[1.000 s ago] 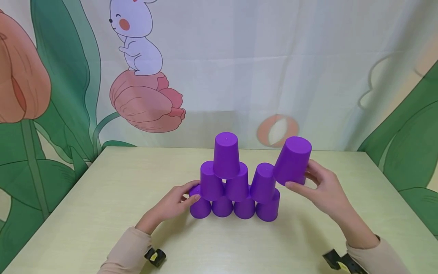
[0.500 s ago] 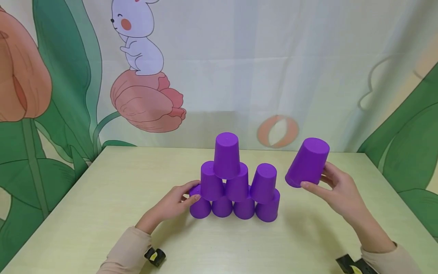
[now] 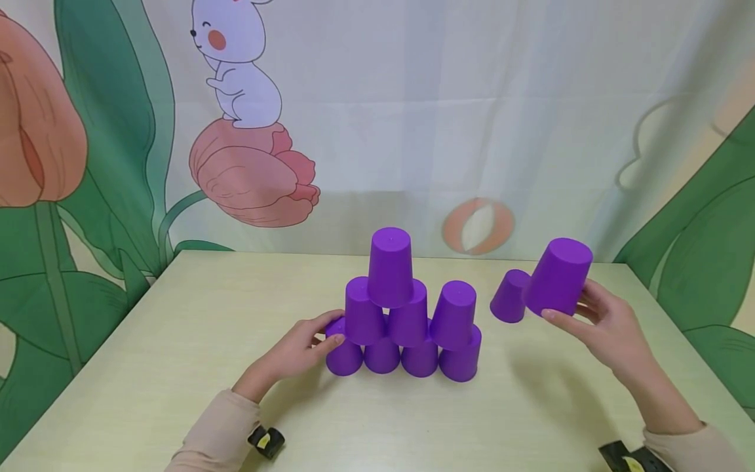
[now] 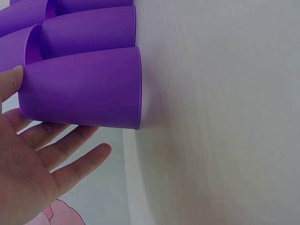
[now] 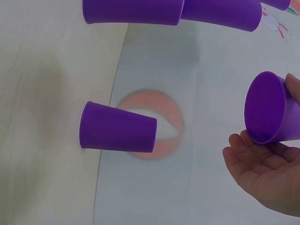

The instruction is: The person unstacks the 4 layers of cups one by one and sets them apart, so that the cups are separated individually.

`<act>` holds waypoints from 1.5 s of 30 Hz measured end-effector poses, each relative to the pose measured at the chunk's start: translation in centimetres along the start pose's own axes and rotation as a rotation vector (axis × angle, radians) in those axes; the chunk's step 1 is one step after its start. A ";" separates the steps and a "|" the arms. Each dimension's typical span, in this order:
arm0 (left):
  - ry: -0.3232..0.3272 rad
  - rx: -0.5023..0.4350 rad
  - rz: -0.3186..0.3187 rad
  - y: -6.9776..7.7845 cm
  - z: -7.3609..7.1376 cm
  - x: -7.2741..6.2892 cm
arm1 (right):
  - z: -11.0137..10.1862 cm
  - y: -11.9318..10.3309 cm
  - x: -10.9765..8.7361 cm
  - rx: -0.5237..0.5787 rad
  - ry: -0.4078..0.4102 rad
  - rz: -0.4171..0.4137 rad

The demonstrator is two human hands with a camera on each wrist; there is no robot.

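Purple cups stand upside down in a stepped stack: several in the bottom row, three above, and a single top cup [image 3: 390, 269] over the left pair. My left hand [image 3: 295, 354] holds the leftmost bottom cup [image 4: 82, 91] near its base, thumb on one side and fingers on the other. Right of the stack, my right hand [image 3: 610, 337] grips another purple cup [image 3: 560, 275] in the air, mouth down and slightly tilted. The right wrist view looks into this cup's open mouth [image 5: 265, 108]. A lone purple cup [image 3: 510, 298] stands upside down on the table between stack and right hand.
The pale wooden table [image 3: 224, 295] ends at a printed curtain [image 3: 366, 98] with a rabbit and flowers. Black wrist devices sit at both sleeves, the left device [image 3: 267, 442] close over the table's near part.
My right hand has moved right with its cup, away from the stack. The lone cup behind it has come into view. The left hand and the stack have stayed put.
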State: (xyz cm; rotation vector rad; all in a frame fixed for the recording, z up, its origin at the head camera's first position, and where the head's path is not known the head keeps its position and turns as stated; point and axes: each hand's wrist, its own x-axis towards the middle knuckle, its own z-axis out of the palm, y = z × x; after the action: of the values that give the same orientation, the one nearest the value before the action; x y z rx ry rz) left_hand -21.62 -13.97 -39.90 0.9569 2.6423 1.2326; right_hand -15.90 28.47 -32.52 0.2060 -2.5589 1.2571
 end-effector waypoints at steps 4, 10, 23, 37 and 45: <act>0.003 0.004 -0.004 0.0 0.0 0.0 | -0.4 0.7 0.1 -0.002 0.002 0.025; 0.001 -0.010 -0.004 0.0 0.1 -0.1 | -0.7 2.0 0.4 -0.004 -0.019 0.075; 0.000 0.002 0.001 -0.1 0.0 -0.1 | -0.3 5.8 1.4 -0.025 -0.018 0.210; -0.001 -0.008 0.008 -0.2 0.0 -0.1 | 0.1 8.1 2.3 -0.015 -0.062 0.247; -0.002 -0.014 0.003 -0.3 0.1 0.0 | 0.7 9.8 3.7 -0.025 -0.080 0.307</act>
State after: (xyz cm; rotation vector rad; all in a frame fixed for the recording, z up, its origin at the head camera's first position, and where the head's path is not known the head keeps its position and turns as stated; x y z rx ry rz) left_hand -21.75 -14.10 -40.19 0.9593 2.6288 1.2481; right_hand -21.96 33.87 -39.18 -0.1517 -2.7511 1.3421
